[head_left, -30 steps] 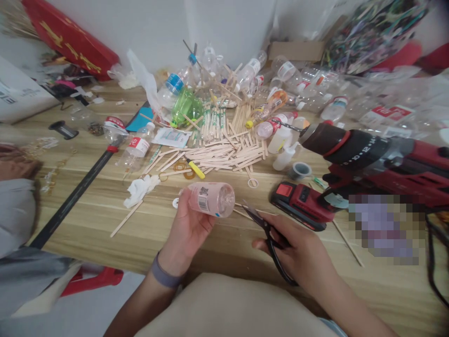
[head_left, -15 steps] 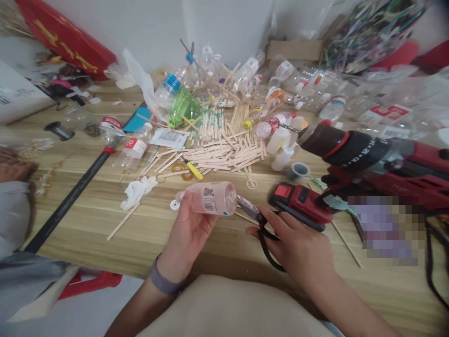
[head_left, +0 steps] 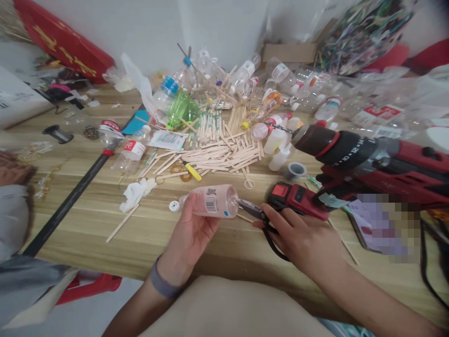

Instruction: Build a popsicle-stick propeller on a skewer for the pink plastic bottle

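A clear plastic bottle with a pinkish label lies sideways in my left hand, its base facing right. My left fingers are wrapped round its neck side and underneath. My right hand grips black-handled scissors whose blades point left, their tip at the base of the bottle. The blades look closed or nearly so; whether the tip is inside the plastic is hard to tell. A small white round piece rests on the table left of the bottle.
A red and black drill stands at the right, beside a phone. Wooden sticks, a yellow cutter and many plastic bottles lie further back. A black bar crosses the left; another person's hand is beyond.
The scissors have closed up, and my right hand has shifted slightly right and turned. The bottle has moved a little to the right with my left hand still around it.
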The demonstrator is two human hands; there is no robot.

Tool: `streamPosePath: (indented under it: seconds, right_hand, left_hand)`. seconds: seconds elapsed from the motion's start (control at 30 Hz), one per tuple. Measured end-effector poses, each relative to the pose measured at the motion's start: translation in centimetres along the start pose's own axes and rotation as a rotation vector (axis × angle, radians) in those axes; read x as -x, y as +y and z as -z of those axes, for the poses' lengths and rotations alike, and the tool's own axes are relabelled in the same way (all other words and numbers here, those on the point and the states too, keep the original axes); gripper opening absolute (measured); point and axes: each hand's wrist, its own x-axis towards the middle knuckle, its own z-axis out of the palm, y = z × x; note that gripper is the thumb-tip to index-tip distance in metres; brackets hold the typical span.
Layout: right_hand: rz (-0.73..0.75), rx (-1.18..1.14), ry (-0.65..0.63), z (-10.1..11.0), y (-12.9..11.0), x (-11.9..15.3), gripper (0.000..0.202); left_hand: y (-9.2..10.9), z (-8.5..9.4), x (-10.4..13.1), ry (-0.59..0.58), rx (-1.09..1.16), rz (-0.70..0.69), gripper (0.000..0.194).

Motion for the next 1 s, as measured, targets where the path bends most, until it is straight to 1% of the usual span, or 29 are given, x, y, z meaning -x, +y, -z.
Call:
streamPosePath:
  seconds: [0.1,0.2,0.27,0.33,0.47,0.53,0.6,0.67,0.73,0.77,0.8,0.83,0.87,0.9,1.0]
  right_hand:
    - [0.01,-0.031,0.011,-0.1,0.0,0.0,0.044]
    - [-0.004,-0.091,-0.008,-0.7,-0.2,0.5,0.044]
    - [-0.029,-0.181,-0.038,-1.1,-0.4,0.8,0.044]
    - [-0.088,-0.342,-0.098,-1.1,-0.5,1.0,0.042]
    - [-0.307,-0.784,-0.339,-0.4,-0.9,0.9,0.038]
    - [-0.423,-1.026,-0.479,0.1,-1.1,0.8,0.039]
    - [-0.515,-1.344,-0.641,0.3,-1.4,0.8,0.045]
    - [-0.582,-1.737,-0.8,0.3,-1.6,1.1,0.052]
    - [-0.618,-2.113,-0.888,0.0,-1.7,1.5,0.055]
    - [-0.619,-2.247,-0.901,-0.1,-1.8,1.7,0.056]
    - [-0.615,-2.321,-0.893,-0.3,-1.9,1.8,0.056]
    - [-0.611,-2.32,-0.873,-0.4,-1.9,1.8,0.057]
    - [-0.606,-2.246,-0.849,-0.5,-2.0,1.7,0.059]
    - [-0.603,-2.108,-0.813,-0.5,-2.0,1.6,0.06]
    - [-0.602,-1.528,-0.656,-0.2,-2.0,1.0,0.056]
  left_hand:
    - [-0.1,0.0,-0.3,0.002,0.005,0.03,0.039]
    - [-0.1,0.1,-0.4,-0.026,0.007,0.067,0.042]
    - [-0.1,0.2,-0.2,-0.036,0.011,0.075,0.042]
    - [-0.1,0.3,-0.1,-0.055,0.022,0.053,0.041]
    - [0.0,0.3,0.0,-0.134,0.035,0.01,0.031]
    - [0.1,0.1,-0.2,-0.145,0.029,0.018,0.03]
    - [0.3,-0.1,-0.3,-0.132,0.033,0.026,0.032]
    - [0.4,-0.3,-0.3,-0.113,0.048,0.028,0.03]
    - [0.5,-0.5,-0.3,-0.113,0.064,0.039,0.027]
    - [0.5,-0.5,-0.3,-0.123,0.067,0.049,0.025]
    - [0.5,-0.5,-0.3,-0.134,0.067,0.059,0.023]
    - [0.5,-0.5,-0.3,-0.143,0.067,0.066,0.022]
    - [0.4,-0.5,-0.3,-0.145,0.071,0.061,0.02]
    - [0.4,-0.4,-0.3,-0.144,0.077,0.044,0.019]
    - [0.3,-0.3,-0.2,-0.139,0.101,-0.031,0.019]
